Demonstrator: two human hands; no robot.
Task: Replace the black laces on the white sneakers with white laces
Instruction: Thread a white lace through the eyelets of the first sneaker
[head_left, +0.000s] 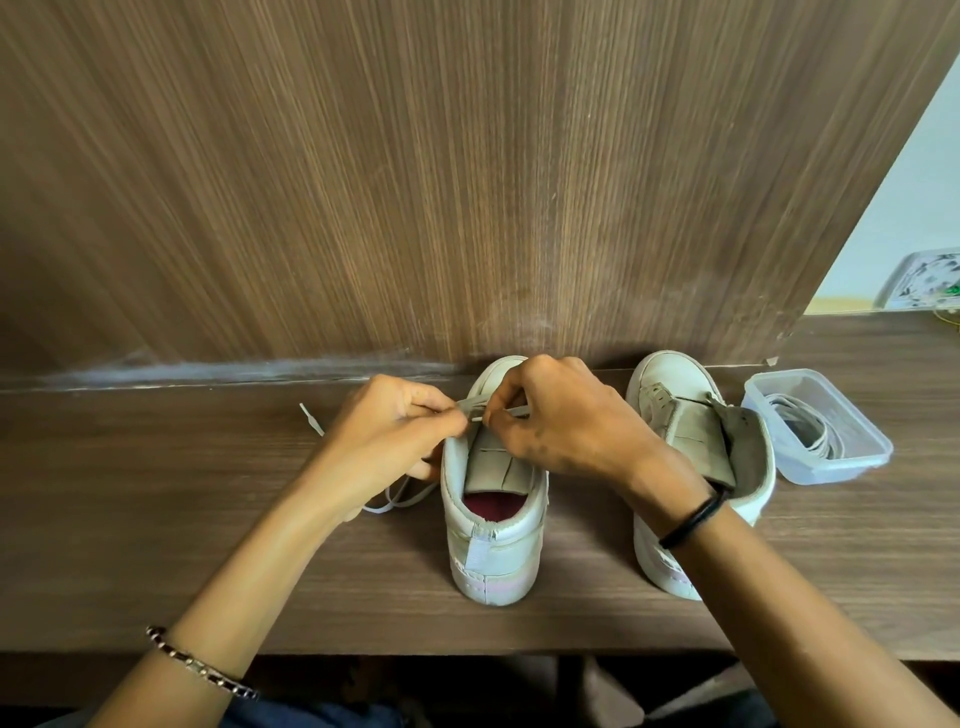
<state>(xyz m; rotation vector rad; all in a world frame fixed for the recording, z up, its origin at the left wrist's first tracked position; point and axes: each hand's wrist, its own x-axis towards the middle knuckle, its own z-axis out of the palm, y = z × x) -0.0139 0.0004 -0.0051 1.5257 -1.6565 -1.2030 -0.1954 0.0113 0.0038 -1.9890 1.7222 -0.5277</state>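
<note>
White lace (474, 401), a single flat strip, runs across the front eyelets of one sneaker (493, 545) at the middle of the table (156, 519). Its loose tail trails off toward 9 o'clock and lies looped on the wood beside the shoe. Two sneakers stand side by side, toes pointing to 12 o'clock; both are white and scuffed, with grey tongues. The second sneaker (670, 376), at 3 o'clock of the first, shows bare eyelets and its tongue is folded out. Both hands meet over the first shoe's tongue. The left hand (395, 431) comes in from 8 o'clock and pinches the lace between thumb and forefinger, while the right hand (561, 415) comes in from 4 o'clock and pinches the same lace just beside it, fingers curled. One clear plastic box (821, 470) sits farther out at 3 o'clock with a coil of laces (802, 423) inside. Each wrist wears one band, a chain on the left and a black one on the right. One upright wooden panel (415, 182) rises behind the shoes at 12 o'clock.
</note>
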